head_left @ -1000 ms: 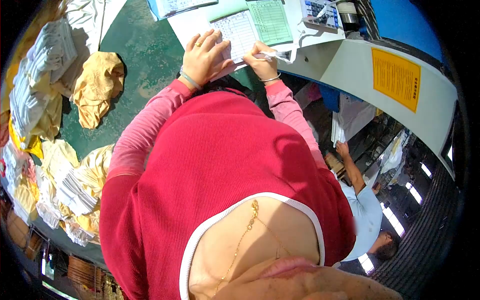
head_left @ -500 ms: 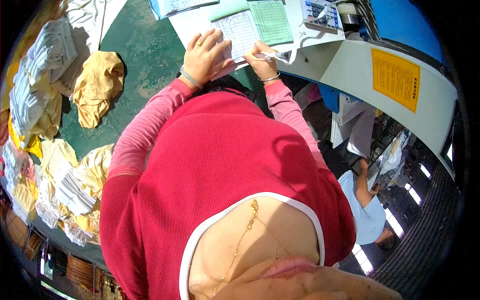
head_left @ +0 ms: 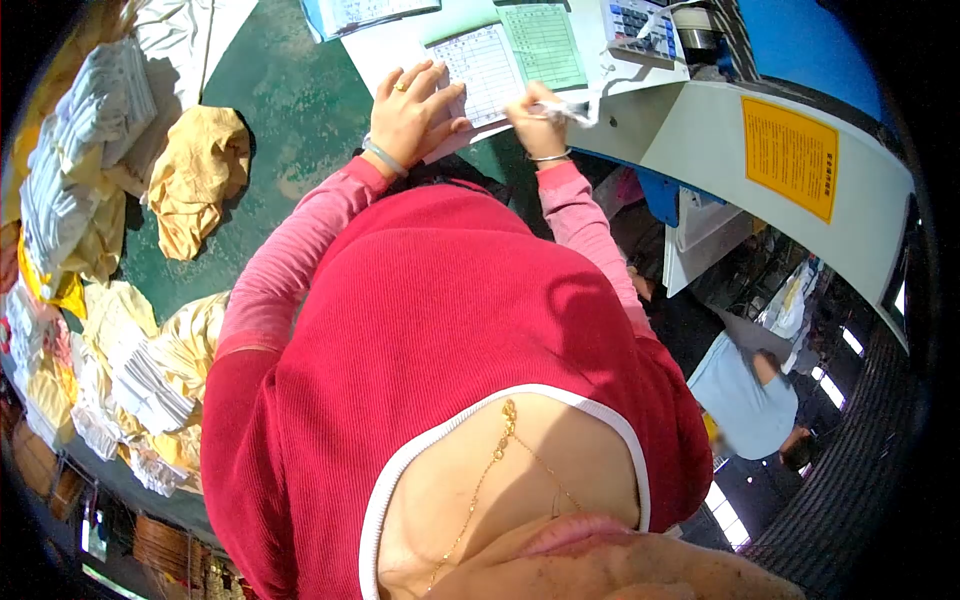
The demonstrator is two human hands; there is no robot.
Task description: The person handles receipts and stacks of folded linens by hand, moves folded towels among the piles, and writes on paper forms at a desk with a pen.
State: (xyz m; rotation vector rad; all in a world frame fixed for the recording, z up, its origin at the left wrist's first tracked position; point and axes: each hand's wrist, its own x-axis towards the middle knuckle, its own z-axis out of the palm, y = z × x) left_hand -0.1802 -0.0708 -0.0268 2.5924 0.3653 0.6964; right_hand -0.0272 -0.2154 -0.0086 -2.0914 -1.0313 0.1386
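Note:
My left hand (head_left: 408, 112) lies flat with its fingers spread on the left edge of a white printed form (head_left: 482, 75). My right hand (head_left: 535, 112) is closed around a pen (head_left: 568, 108) at the form's lower right corner. A white strip is tied to the pen and runs up toward the calculator (head_left: 640, 28). A green form (head_left: 543, 45) lies beside the white one, on a larger white sheet. The pen's tip is hidden by my fingers.
Crumpled yellow cloth (head_left: 198, 180) lies on the green table (head_left: 290, 110). Stacks of pale folded cloth (head_left: 80, 150) line the far left. A yellow notice (head_left: 790, 158) is on the grey surface at right. A person in a light blue shirt (head_left: 745, 395) is at the lower right.
My right hand has shifted slightly right with the pen, while my left hand stays nearly where it was. The person at the lower right has changed posture and moved a little right.

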